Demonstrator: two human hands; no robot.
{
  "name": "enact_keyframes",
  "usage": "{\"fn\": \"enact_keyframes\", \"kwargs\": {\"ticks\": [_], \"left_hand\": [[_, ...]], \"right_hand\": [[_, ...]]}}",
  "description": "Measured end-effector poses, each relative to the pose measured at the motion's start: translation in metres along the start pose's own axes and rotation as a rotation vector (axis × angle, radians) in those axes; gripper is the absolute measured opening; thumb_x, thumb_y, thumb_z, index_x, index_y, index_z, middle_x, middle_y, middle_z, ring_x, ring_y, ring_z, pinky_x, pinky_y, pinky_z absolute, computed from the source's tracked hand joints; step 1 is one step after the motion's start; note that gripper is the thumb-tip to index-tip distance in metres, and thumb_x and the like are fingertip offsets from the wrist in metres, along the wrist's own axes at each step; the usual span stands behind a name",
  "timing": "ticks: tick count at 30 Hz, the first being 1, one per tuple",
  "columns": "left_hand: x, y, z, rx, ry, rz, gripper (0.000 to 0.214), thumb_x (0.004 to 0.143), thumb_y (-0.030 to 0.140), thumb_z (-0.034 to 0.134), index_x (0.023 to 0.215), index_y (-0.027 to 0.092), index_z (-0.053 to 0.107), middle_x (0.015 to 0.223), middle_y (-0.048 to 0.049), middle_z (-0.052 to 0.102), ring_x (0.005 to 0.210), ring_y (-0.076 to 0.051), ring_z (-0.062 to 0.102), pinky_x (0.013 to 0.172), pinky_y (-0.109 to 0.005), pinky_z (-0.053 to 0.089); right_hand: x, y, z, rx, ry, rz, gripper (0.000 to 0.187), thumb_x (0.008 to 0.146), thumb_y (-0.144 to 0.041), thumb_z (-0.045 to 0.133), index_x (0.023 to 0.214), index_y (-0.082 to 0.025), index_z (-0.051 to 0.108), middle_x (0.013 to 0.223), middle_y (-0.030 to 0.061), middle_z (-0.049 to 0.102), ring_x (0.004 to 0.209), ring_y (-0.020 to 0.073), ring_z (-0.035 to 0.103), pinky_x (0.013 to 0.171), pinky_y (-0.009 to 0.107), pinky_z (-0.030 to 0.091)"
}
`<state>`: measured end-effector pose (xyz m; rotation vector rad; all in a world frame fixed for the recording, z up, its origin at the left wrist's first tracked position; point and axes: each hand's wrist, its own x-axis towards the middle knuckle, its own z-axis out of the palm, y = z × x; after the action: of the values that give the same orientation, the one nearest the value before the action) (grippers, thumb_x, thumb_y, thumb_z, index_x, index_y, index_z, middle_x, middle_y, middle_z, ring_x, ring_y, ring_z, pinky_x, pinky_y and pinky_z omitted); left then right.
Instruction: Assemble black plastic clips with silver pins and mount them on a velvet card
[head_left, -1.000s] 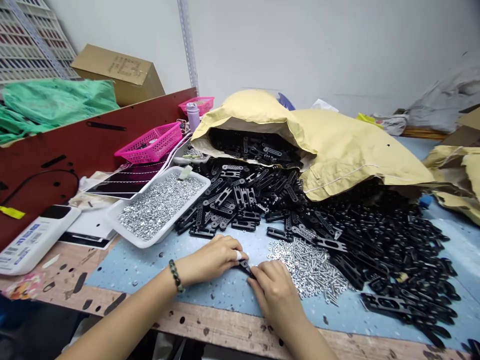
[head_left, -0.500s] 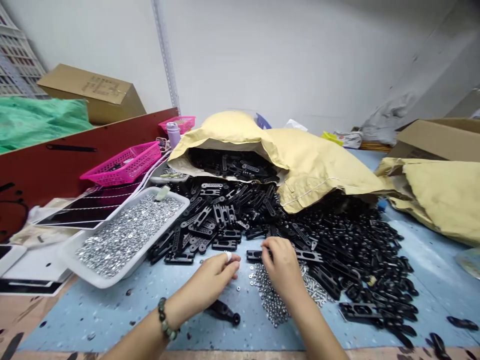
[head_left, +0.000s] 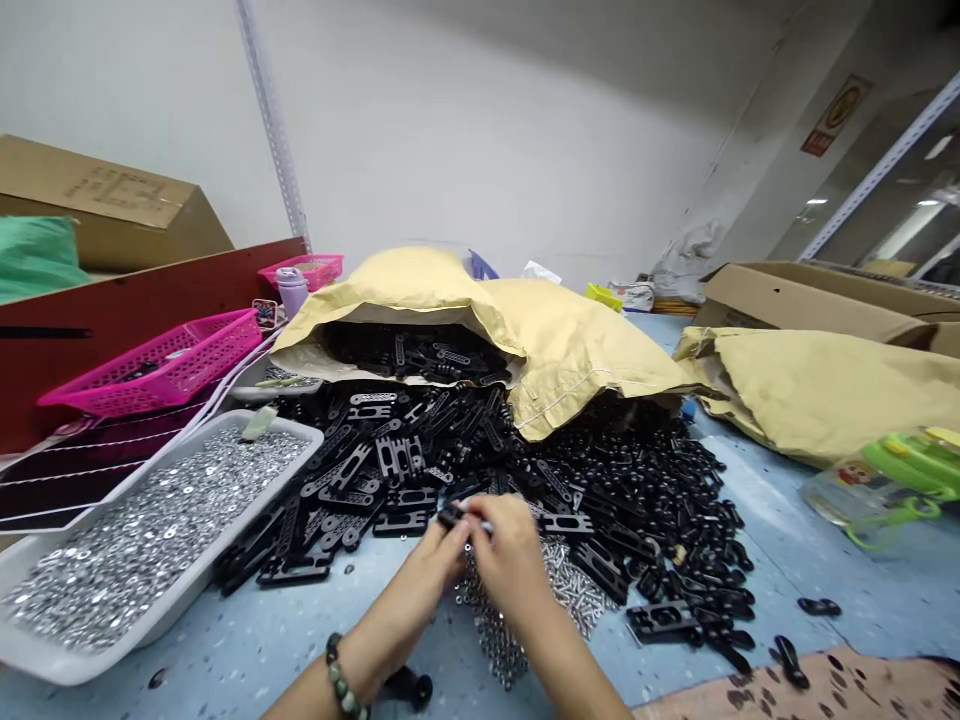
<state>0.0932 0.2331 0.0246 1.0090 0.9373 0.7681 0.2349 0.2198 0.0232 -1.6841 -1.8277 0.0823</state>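
My left hand (head_left: 426,572), with a beaded bracelet at the wrist, is closed on a small black plastic part (head_left: 450,516) at its fingertips. My right hand (head_left: 511,560) meets it there, thumb and fingers pinched; a small silvery bit shows by its fingertips, too small to name. Below my right hand lies a pile of small metal nuts (head_left: 495,625), with silver screws (head_left: 574,590) to its right. Just beyond my hands spreads a heap of slotted black plastic parts (head_left: 401,460). One black part (head_left: 409,688) lies near my left wrist.
A white tray of metal washers (head_left: 319,437) stands left, near a pink basket (head_left: 161,365). An opened yellow paper sack (head_left: 405,275) spills black parts behind the heap. Smaller black pieces (head_left: 675,500) cover the right side. A green-lidded bottle (head_left: 870,490) lies far right.
My hands have come together from apart, and the left now holds a black part. The view has swung right, bringing the bottle further into view.
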Motion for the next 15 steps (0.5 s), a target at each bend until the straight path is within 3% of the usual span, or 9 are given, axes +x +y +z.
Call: {"fn": "enact_keyframes", "kwargs": {"ticks": [2,3,6,9,12,15], "left_hand": [[0.004,0.007,0.006,-0.088,0.06,0.051,0.047,0.082,0.052,0.057,0.118,0.022,0.047,0.121,-0.009,0.056,0.109,-0.019,0.055,0.09,-0.031,0.045],[0.005,0.011,0.006,-0.078,0.083,0.048,0.045,0.084,0.051,0.055,0.117,0.022,0.046,0.109,-0.0068,0.06,0.094,-0.017,0.06,0.081,-0.029,0.049],[0.005,0.019,-0.001,0.078,0.078,-0.005,0.038,0.085,0.047,0.053,0.112,0.023,0.042,0.072,0.0048,0.053,0.051,-0.009,0.049,0.047,-0.02,0.039],[0.003,0.019,-0.009,0.233,0.007,0.004,0.035,0.081,0.049,0.053,0.101,0.022,0.041,0.067,0.007,0.048,0.046,-0.008,0.043,0.042,-0.019,0.032],[0.003,0.018,-0.012,0.321,-0.057,0.077,0.034,0.081,0.052,0.051,0.093,0.02,0.043,0.079,0.0014,0.053,0.062,-0.011,0.052,0.054,-0.022,0.042],[0.002,0.019,-0.011,0.392,-0.093,0.095,0.033,0.086,0.051,0.043,0.098,0.02,0.043,0.082,0.0002,0.054,0.062,-0.012,0.052,0.055,-0.024,0.043]], "right_hand": [[0.011,0.01,-0.013,0.008,-0.072,0.071,0.018,0.09,-0.02,0.049,0.097,-0.025,0.064,0.091,0.0008,0.069,0.083,0.0153,0.063,0.075,0.024,0.046],[0.019,0.022,-0.021,-0.026,-0.039,0.163,0.019,0.092,-0.02,0.046,0.096,-0.024,0.064,0.09,0.0021,0.07,0.081,0.0158,0.063,0.073,0.025,0.046],[0.046,0.072,-0.042,-0.122,0.086,0.387,0.022,0.086,-0.012,0.048,0.104,-0.014,0.061,0.101,0.0157,0.067,0.099,0.0263,0.06,0.084,0.037,0.042],[0.061,0.113,-0.052,-0.126,0.101,0.493,0.016,0.077,-0.007,0.054,0.089,-0.013,0.063,0.083,0.0153,0.068,0.096,0.0307,0.061,0.086,0.043,0.041],[0.056,0.112,-0.051,-0.022,0.1,0.45,0.019,0.084,-0.014,0.047,0.094,-0.016,0.063,0.089,0.0119,0.068,0.093,0.0261,0.063,0.084,0.039,0.044],[0.036,0.075,-0.039,0.151,0.037,0.34,0.032,0.095,-0.027,0.03,0.112,-0.02,0.056,0.093,0.0067,0.066,0.076,0.0176,0.065,0.068,0.029,0.049]]}}
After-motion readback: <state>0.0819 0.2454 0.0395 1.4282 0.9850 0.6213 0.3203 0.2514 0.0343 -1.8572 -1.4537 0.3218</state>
